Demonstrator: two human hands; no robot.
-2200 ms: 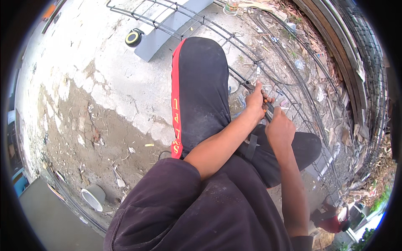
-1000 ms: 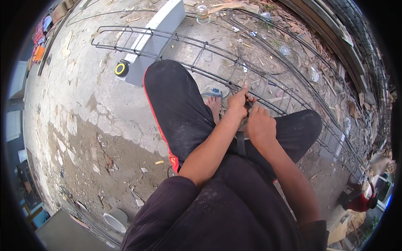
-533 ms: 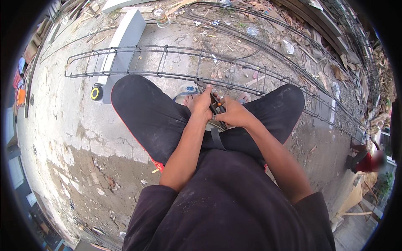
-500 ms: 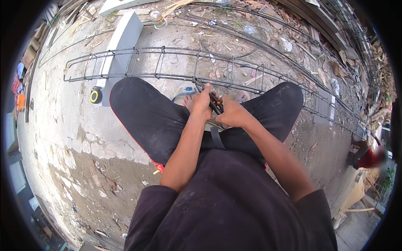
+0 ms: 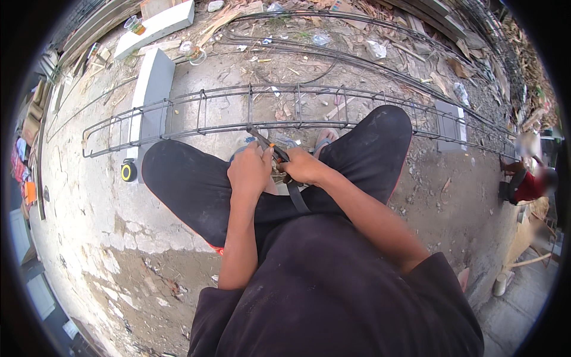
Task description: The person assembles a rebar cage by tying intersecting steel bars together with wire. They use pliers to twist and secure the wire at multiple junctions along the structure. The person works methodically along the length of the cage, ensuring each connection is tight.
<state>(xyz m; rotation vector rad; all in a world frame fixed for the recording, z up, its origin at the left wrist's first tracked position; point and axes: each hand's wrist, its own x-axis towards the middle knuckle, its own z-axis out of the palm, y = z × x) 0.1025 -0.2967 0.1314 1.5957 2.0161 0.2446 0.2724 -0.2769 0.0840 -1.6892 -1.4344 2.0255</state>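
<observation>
My right hand [image 5: 303, 167] is closed round the handles of dark pliers with orange marks [image 5: 277, 153]. Their jaws point up and left, meeting the near bar of a long rebar cage [image 5: 215, 130] or lying just in front of it. Close against the pliers' left side is my left hand [image 5: 247, 171], its fingers curled in; whatever they hold is hidden. The cage runs crosswise beyond my knees, with square stirrups along it. A black strap [image 5: 297, 198] hangs below my right hand, between my thighs.
Pale blocks [image 5: 153, 89] [image 5: 450, 126] stand under the cage at left and right. A yellow-and-black tape measure [image 5: 128, 171] lies by my left knee. Long loose bars [image 5: 357, 65] and scrap litter the ground beyond. At far right is a person in red [image 5: 526, 185].
The view has shifted, so the cage sits lower and farther left. My left hand has drawn slightly apart from my right, showing more of the pliers between them.
</observation>
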